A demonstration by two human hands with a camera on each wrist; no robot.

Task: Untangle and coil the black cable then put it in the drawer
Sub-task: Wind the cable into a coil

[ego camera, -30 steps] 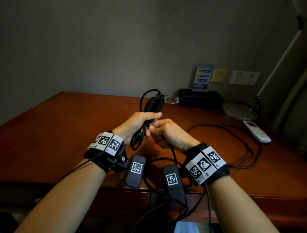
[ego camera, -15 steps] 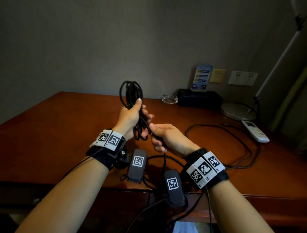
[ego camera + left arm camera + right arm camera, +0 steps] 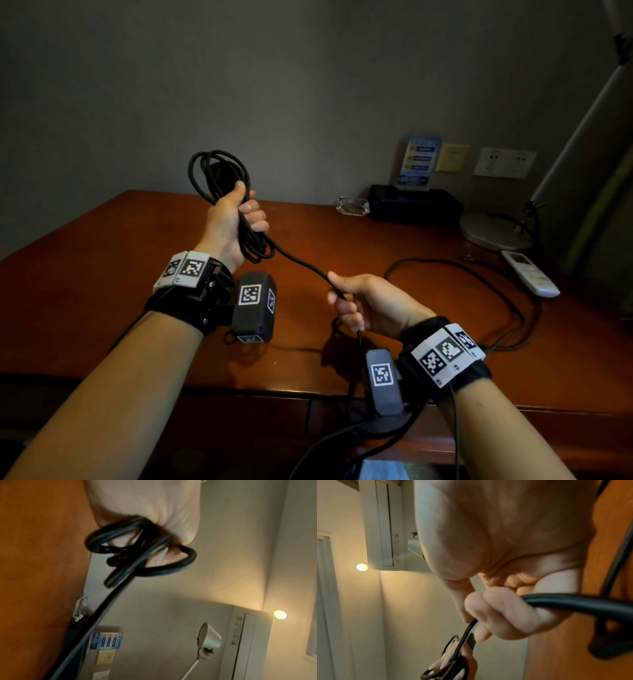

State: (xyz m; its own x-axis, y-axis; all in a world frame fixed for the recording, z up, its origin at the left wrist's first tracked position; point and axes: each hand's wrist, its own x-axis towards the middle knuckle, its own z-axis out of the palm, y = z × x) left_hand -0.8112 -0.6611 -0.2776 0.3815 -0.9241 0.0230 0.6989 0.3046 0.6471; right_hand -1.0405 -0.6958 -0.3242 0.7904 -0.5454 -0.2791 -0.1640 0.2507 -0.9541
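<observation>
Left hand [image 3: 233, 222] clenched round coiled black cable [image 3: 219, 192], held up and to the left. Free strand runs taut, diagonally down-right to right hand [image 3: 363, 305], pinching it w/ fingers above worktop [image 3: 102, 274]. Next loop likely goes leftward.

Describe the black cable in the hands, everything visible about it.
The black cable is thin, round and rubbery-looking, with a dull sheen. Several loops of it are bunched in the left hand, which grips them raised above the wooden desk; the loops stick out above and below the fist. One strand runs taut, down and to the right, to the right hand, whose fingers curl round it. Below that hand it drops toward the desk's front edge. No plug or end is clearly visible.
</observation>
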